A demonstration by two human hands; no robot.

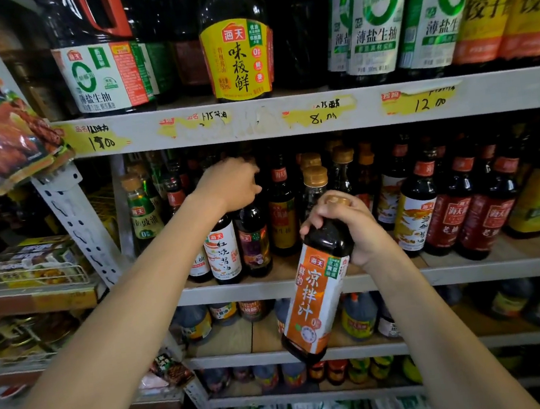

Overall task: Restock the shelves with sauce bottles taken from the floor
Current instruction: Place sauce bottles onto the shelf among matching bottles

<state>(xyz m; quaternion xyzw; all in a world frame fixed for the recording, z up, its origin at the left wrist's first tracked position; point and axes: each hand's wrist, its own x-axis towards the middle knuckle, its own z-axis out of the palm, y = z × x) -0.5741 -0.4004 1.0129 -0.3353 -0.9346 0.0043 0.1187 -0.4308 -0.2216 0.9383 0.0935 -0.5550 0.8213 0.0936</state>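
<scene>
Right hand [348, 225] grips a tilted orange-labelled sauce bottle [315, 290] by its neck; left hand [229, 183] reaches among shelf bottles [223, 250], grip unclear.

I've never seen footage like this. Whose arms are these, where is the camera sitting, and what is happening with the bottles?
No machine here: a person wears a wide-angle camera on the head, so you look along both bare arms. The right hand grips an orange-labelled sauce bottle by its neck, tilted, not yet on a shelf. The left hand reaches among the tops of the dark bottles on the middle shelf; whether it holds one is hidden. The upper shelf, with handwritten price tags, carries larger bottles.
</scene>
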